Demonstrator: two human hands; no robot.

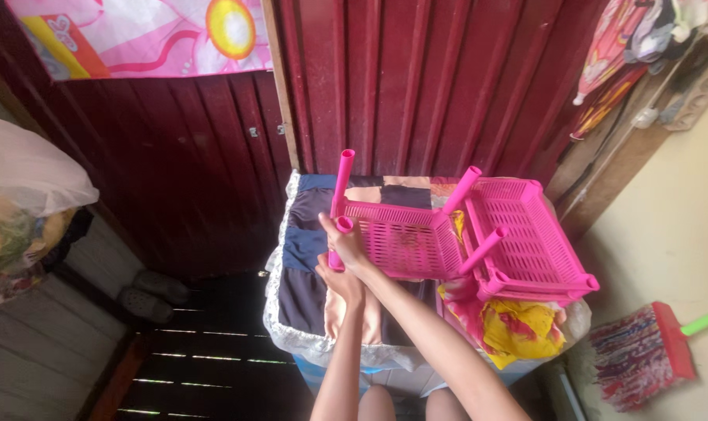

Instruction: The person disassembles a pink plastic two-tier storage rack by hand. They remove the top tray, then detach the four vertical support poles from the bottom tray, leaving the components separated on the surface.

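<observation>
A pink plastic rack shelf (404,242) with slotted mesh lies on a patchwork cloth (303,257); pink tube legs (344,175) stick up from its corners. My right hand (344,243) grips a short pink tube at the shelf's near left corner. Just below it, my left hand (340,282) rests closed against the same corner, on the tube's lower end. A second pink mesh shelf (529,234) lies beside the first, to the right, tilted.
Yellow and pink fabric (518,327) is bunched under the right shelf. Dark red wooden walls (416,86) stand behind. A broom (650,351) leans at the right. Grey sandals (147,296) lie on the slatted floor, and a stuffed plastic bag (18,203) sits left.
</observation>
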